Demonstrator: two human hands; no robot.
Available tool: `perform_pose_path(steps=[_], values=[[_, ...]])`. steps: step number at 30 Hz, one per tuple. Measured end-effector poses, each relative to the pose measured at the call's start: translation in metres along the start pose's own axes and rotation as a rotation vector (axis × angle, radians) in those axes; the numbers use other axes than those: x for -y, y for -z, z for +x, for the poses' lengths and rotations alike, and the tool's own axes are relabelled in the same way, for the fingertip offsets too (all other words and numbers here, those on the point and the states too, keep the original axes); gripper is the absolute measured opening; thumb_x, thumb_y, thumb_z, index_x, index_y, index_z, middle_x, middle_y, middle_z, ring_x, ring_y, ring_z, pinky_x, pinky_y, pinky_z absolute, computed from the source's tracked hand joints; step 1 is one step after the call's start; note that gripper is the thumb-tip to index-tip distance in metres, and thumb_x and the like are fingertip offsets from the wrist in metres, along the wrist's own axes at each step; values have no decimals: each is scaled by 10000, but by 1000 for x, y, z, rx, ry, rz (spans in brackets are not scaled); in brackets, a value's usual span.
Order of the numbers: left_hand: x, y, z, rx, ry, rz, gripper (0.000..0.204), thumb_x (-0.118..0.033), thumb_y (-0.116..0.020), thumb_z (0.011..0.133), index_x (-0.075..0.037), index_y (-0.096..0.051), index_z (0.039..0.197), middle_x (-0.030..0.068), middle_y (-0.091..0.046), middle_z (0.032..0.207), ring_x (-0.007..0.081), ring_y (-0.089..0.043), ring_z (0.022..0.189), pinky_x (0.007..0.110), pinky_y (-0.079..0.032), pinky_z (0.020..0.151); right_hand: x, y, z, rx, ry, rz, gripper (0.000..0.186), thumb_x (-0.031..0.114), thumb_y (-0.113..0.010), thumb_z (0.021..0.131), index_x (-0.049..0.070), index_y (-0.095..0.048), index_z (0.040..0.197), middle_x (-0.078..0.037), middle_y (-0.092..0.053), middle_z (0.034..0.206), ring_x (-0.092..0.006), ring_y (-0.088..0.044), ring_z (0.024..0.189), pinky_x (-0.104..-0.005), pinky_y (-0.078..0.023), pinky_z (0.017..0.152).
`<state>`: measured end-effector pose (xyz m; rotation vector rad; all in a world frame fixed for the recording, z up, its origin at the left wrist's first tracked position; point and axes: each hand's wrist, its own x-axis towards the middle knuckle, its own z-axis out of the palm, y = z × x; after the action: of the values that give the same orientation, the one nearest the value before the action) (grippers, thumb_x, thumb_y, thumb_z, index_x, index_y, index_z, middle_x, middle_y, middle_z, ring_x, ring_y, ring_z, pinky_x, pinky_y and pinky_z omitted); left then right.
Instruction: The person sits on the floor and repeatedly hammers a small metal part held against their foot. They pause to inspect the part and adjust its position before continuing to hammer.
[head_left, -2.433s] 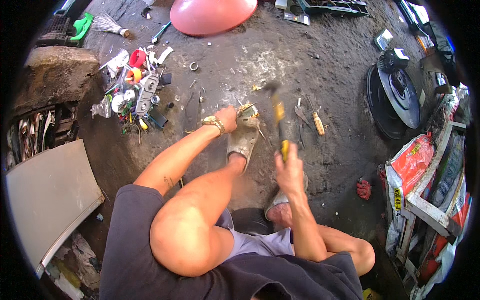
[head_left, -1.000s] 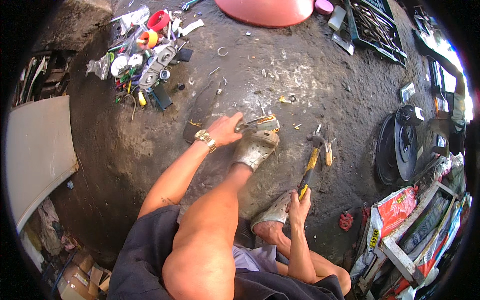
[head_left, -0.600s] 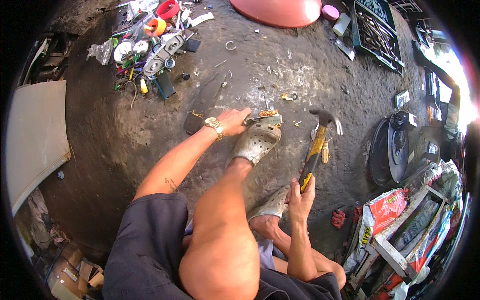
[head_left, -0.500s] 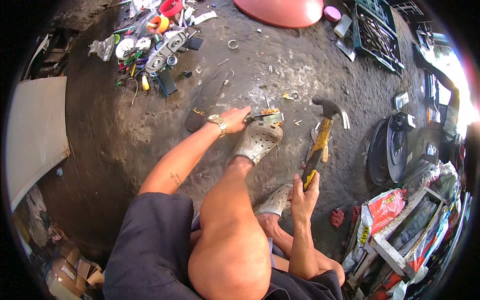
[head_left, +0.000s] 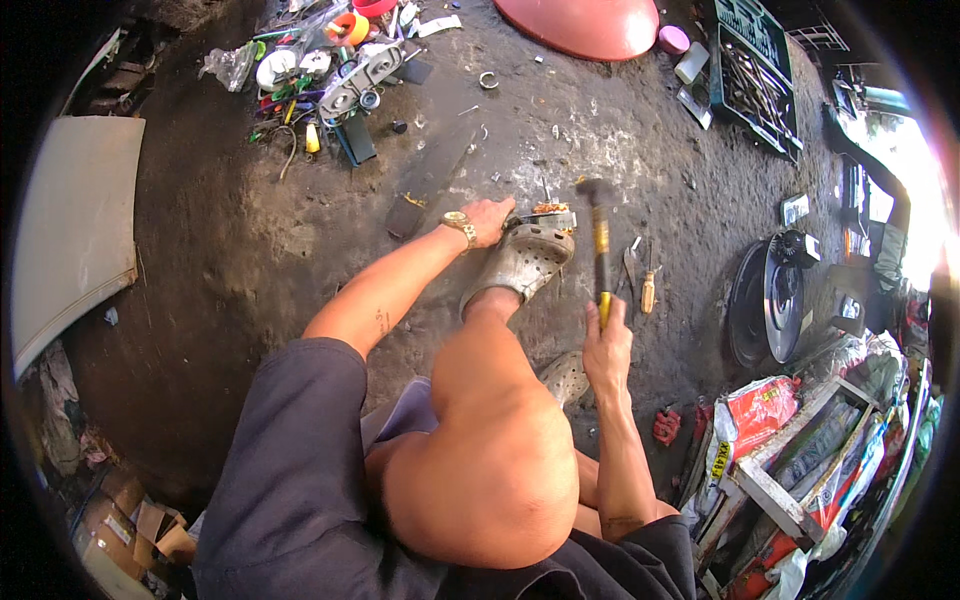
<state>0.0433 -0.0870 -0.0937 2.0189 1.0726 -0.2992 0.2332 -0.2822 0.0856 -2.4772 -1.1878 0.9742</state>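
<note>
I squat on a dirty concrete floor. My left hand [head_left: 488, 219], with a gold watch at the wrist, presses a small metal part [head_left: 545, 214] onto the floor just ahead of my grey clog [head_left: 522, 262]. My right hand [head_left: 606, 346] grips the yellow-and-black handle of a hammer [head_left: 600, 238]. The hammer's head is low, next to the metal part. A second grey clog [head_left: 566, 374] shows beside my right hand.
A screwdriver with a wooden handle [head_left: 648, 290] and pliers [head_left: 630, 262] lie right of the hammer. A pile of tools and parts [head_left: 330, 75] sits at the far left, a pink tub [head_left: 585, 22] at the top, a toolbox [head_left: 755, 70] and a round black machine [head_left: 765, 300] on the right.
The hammer has swung from raised at the right down toward the metal part. My left hand has kept holding the part by the clog.
</note>
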Motion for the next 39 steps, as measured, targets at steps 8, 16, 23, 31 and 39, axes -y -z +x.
perform_pose_path(steps=[8,16,23,31,39], values=[[-2,-2,8,6,-45,-34,379,-63,-604,825,-77,-501,1189,284,-683,1059,474,-651,1035,562,-523,824,-49,-44,7,140,13,-166,342,264,-553,1023,12,-427,1217,-328,-658,841,-548,-636,814,-588,-491,649],[-3,-1,3,-20,-18,-58,400,-57,-612,826,-71,-501,1211,278,-691,1036,473,-661,1002,553,-530,827,9,-27,-26,-410,362,324,361,253,-582,1022,-1,-436,1234,-276,-648,776,-486,-659,721,-517,-504,617],[5,-17,-7,-21,-22,-43,410,-75,-600,824,-94,-499,1221,279,-690,984,481,-662,967,569,-524,793,7,-17,-20,34,62,-27,287,250,-578,1017,9,-451,1109,-330,-657,814,-533,-633,763,-573,-471,608],[12,-14,4,-68,-8,-26,397,-53,-612,805,-81,-488,1182,286,-691,975,495,-657,968,572,-526,810,-21,-48,9,128,-44,-121,374,331,-553,1024,3,-433,1159,-312,-673,869,-544,-640,838,-593,-469,679],[-52,53,-36,-53,36,-38,329,-128,-646,824,5,-513,1094,274,-695,924,469,-678,912,549,-541,785,-65,-19,-39,-193,-213,253,312,292,-617,1008,7,-513,1080,-188,-606,710,-294,-618,628,-424,-468,580]])
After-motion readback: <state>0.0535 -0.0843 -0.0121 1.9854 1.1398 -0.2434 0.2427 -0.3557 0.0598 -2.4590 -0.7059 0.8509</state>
